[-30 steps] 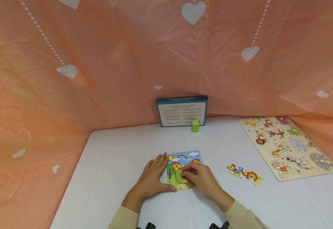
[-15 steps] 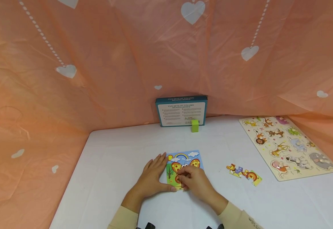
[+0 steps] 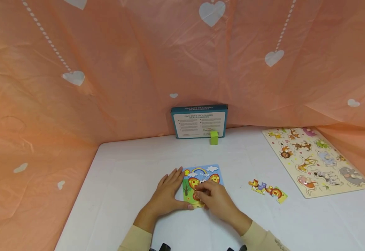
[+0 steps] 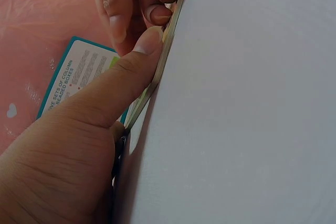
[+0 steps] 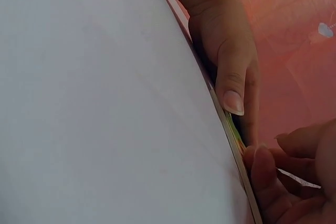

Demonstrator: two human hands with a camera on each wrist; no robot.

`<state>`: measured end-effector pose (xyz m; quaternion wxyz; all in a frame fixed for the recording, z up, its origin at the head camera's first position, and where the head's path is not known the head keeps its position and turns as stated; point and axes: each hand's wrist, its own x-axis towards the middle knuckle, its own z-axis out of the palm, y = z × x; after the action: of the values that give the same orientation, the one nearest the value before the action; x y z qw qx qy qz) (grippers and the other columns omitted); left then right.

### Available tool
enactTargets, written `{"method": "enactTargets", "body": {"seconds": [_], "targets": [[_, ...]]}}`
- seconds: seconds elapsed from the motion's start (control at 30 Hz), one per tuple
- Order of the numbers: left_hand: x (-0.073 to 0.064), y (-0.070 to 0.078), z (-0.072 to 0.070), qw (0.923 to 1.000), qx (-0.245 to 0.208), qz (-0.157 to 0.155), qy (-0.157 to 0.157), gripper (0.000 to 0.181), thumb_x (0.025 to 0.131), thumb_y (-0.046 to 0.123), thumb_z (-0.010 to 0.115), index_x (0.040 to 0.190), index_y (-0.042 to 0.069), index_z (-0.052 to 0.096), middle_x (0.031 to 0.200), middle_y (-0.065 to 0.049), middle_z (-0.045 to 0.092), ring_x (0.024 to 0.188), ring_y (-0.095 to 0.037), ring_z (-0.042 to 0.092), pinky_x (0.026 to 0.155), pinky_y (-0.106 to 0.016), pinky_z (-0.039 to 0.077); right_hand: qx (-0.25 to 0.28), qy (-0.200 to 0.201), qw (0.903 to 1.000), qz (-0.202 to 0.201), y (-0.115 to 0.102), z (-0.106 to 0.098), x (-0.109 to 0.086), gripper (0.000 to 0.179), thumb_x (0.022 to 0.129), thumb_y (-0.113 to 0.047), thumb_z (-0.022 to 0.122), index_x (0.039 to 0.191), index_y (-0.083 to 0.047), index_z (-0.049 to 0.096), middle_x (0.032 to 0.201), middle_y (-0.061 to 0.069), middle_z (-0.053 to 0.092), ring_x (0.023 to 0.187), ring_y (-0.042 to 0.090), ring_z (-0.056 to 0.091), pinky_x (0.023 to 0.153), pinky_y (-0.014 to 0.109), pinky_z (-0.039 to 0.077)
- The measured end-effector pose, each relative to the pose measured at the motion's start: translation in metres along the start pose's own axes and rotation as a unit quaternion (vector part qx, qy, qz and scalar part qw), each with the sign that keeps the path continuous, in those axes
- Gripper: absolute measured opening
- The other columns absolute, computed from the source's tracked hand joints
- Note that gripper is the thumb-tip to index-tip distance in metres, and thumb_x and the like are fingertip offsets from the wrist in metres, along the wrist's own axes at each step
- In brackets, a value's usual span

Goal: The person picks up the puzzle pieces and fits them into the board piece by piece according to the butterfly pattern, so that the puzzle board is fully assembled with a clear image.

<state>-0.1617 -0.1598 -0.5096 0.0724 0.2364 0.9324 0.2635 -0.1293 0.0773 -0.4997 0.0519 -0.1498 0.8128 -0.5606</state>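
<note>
A small square picture puzzle [image 3: 212, 170], with a rainbow, clouds and a yellow-spotted butterfly, lies flat on the white table. Along its left edge rests my left hand [image 3: 167, 195], fingers straight, its thumb on the near left corner. Over the lower right part is my right hand [image 3: 217, 200], fingers curled, thumb and fingertips at a puzzle piece [image 3: 196, 196] with a brown-orange round shape. The right hand hides much of that piece and the board around it. In the left wrist view the left thumb [image 4: 149, 40] presses the puzzle's edge.
Loose puzzle pieces [image 3: 276, 192] lie to the right of the board. Farther right is a large wooden animal puzzle [image 3: 317, 164]. At the back a teal-edged box [image 3: 199, 122] stands upright, with a green cube [image 3: 214, 138] before it. An orange curtain [image 3: 132, 69] hangs behind.
The right hand has shifted slightly left and toward the near edge, bringing the piece from a raised position down to the lower part of the board. The left hand has stayed put.
</note>
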Motion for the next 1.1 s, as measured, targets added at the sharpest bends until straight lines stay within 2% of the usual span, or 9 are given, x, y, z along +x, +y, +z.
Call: {"method": "enactTargets", "body": {"seconds": [0.17, 0.57, 0.7, 0.8, 0.93, 1.0, 1.1], "targets": [[0.000, 0.000, 0.000, 1.0000, -0.001, 0.001, 0.002, 0.128, 0.076, 0.077, 0.085, 0.171, 0.009, 0.035, 0.180, -0.002, 0.020, 0.166, -0.024, 0.010, 0.130, -0.054, 0.008, 0.012, -0.008, 0.9999, -0.001, 0.000, -0.001, -0.001, 0.017, 0.105, -0.009, 0.073, 0.117, 0.003, 0.078, 0.102, 0.004, 0.070, 0.066, 0.014, 0.064, 0.055, 0.031, 0.060], [0.000, -0.001, 0.001, 1.0000, -0.004, 0.001, 0.002, 0.127, 0.076, 0.079, 0.083, 0.171, 0.009, 0.035, 0.180, -0.002, 0.020, 0.166, -0.024, 0.010, 0.131, -0.054, 0.007, -0.004, -0.020, 0.9994, -0.028, 0.000, -0.002, -0.004, 0.022, 0.107, -0.013, 0.072, 0.122, 0.002, 0.078, 0.109, 0.004, 0.075, 0.075, 0.009, 0.066, 0.063, 0.026, 0.059], [0.000, -0.002, 0.001, 1.0000, -0.005, 0.005, 0.002, 0.127, 0.077, 0.077, 0.085, 0.171, 0.009, 0.034, 0.180, -0.003, 0.020, 0.166, -0.024, 0.010, 0.130, -0.054, 0.007, -0.026, -0.022, 0.9976, -0.061, 0.000, -0.003, -0.005, 0.021, 0.107, -0.011, 0.071, 0.123, 0.000, 0.079, 0.113, 0.003, 0.076, 0.091, 0.012, 0.070, 0.078, 0.030, 0.062], [0.000, -0.001, 0.000, 1.0000, -0.006, 0.007, 0.002, 0.128, 0.077, 0.076, 0.085, 0.172, 0.008, 0.033, 0.180, -0.004, 0.020, 0.166, -0.024, 0.010, 0.130, -0.054, 0.007, -0.101, -0.028, 0.9881, -0.113, -0.001, -0.005, -0.007, 0.019, 0.107, -0.010, 0.071, 0.123, -0.005, 0.080, 0.118, 0.001, 0.077, 0.106, 0.014, 0.070, 0.094, 0.036, 0.060], [0.000, -0.001, 0.001, 0.9999, -0.007, 0.008, 0.002, 0.130, 0.076, 0.077, 0.085, 0.172, 0.008, 0.032, 0.180, -0.005, 0.019, 0.166, -0.024, 0.010, 0.130, -0.054, 0.007, -0.211, -0.046, 0.9625, -0.165, -0.002, -0.009, -0.011, 0.022, 0.106, -0.008, 0.071, 0.125, -0.011, 0.081, 0.122, -0.006, 0.076, 0.112, 0.015, 0.065, 0.099, 0.041, 0.057], [0.000, -0.002, 0.001, 0.9999, -0.008, 0.009, 0.003, 0.130, 0.076, 0.077, 0.085, 0.172, 0.008, 0.032, 0.180, -0.005, 0.019, 0.166, -0.024, 0.010, 0.130, -0.054, 0.006, -0.234, -0.056, 0.9553, -0.171, -0.002, -0.010, -0.012, 0.025, 0.105, -0.007, 0.070, 0.127, -0.013, 0.081, 0.125, -0.008, 0.076, 0.110, 0.014, 0.062, 0.096, 0.040, 0.056], [-0.001, -0.002, 0.001, 0.9999, -0.010, 0.011, 0.004, 0.130, 0.076, 0.077, 0.085, 0.172, 0.007, 0.032, 0.180, -0.005, 0.018, 0.166, -0.024, 0.010, 0.130, -0.053, 0.006, -0.243, -0.064, 0.9527, -0.170, -0.001, -0.011, -0.014, 0.027, 0.106, -0.007, 0.069, 0.129, -0.014, 0.081, 0.129, -0.008, 0.075, 0.106, 0.013, 0.058, 0.093, 0.037, 0.055]]}}
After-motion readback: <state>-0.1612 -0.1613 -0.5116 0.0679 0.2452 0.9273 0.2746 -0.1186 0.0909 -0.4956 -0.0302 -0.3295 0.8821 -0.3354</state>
